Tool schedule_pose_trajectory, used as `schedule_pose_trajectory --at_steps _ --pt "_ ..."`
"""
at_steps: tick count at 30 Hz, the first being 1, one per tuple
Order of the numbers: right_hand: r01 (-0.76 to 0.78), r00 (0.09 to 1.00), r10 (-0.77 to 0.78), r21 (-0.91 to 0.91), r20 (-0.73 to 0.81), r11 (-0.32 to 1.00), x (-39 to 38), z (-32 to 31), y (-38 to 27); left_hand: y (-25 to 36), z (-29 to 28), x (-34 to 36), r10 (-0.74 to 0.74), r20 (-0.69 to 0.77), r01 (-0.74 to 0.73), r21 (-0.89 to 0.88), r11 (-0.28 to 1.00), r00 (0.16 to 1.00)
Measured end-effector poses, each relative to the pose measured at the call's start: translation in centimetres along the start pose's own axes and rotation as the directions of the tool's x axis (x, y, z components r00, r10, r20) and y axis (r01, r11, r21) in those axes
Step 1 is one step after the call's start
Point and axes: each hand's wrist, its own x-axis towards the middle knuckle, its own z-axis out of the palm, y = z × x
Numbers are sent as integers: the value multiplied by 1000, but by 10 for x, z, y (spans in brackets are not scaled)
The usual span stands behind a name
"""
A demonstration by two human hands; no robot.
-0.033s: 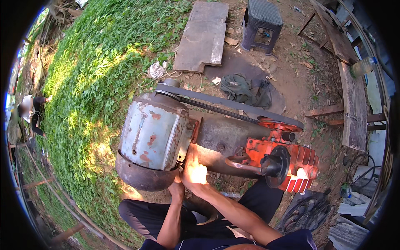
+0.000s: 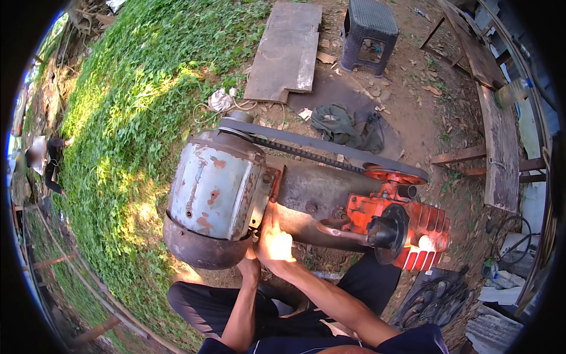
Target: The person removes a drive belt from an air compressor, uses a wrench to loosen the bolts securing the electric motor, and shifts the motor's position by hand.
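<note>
A grey electric motor (image 2: pixel 213 192) with flaking paint and a rusty end cover (image 2: pixel 203 245) is mounted on an air compressor's dark tank (image 2: pixel 330 183). My right hand (image 2: pixel 276 241) lies against the motor's near right side, forefinger stretched up to a reddish bracket (image 2: pixel 276 187); strong sunlight washes out part of it. Just left of it, my left hand (image 2: pixel 250 268) reaches up under the motor's lower edge, its fingertips hidden there. A black belt (image 2: pixel 318 141) runs from the motor's pulley (image 2: pixel 239 121) to a red wheel (image 2: pixel 396 172) beside the finned red pump (image 2: pixel 392 221).
Beyond the machine lie wooden boards (image 2: pixel 286 62), a dark cloth (image 2: pixel 348 127) and a white bundle with cord (image 2: pixel 221 100). A dark plastic stool (image 2: pixel 370 35) stands farther back. A plank bench (image 2: pixel 501 153) runs along the right. Another person (image 2: pixel 44 159) is at the far left.
</note>
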Motion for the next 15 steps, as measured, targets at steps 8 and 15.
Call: schedule_pose_trajectory --at_steps 8,15 --pt "140 977 -134 23 -168 990 -1 1 5 3 -6 3 232 55 -230 -51 972 971" --pt "147 963 -157 -61 -221 987 -1 8 -1 3 -20 16 165 117 -157 -73 985 979"
